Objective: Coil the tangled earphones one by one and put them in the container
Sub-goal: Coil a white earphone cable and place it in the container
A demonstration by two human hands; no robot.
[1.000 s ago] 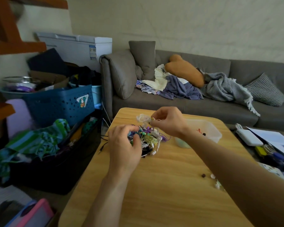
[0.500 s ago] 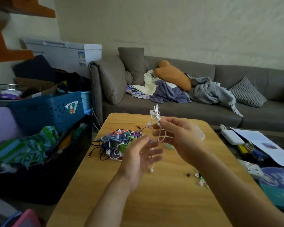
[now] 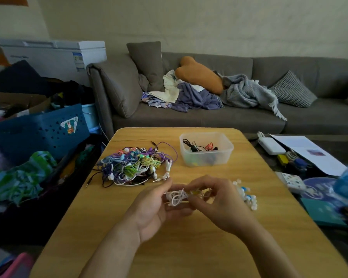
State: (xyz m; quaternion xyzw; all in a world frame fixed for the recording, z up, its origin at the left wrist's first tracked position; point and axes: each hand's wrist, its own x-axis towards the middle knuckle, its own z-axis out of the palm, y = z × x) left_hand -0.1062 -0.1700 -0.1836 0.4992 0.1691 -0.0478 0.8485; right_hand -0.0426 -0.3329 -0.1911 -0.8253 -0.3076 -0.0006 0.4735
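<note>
Both hands meet low over the wooden table (image 3: 189, 247), the left hand (image 3: 155, 209) and right hand (image 3: 219, 205) pinching a white earphone (image 3: 176, 196) bunched between their fingertips. The tangled pile (image 3: 133, 165) lies far left, the clear container (image 3: 206, 148) beside it. A grey sofa (image 3: 209, 115) strewn with blankets sits beyond, a blue basket (image 3: 34, 131) at left.

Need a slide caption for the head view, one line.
Both hands, left hand and right hand, coil white earphones over the table, between tangled pile and container.
</note>
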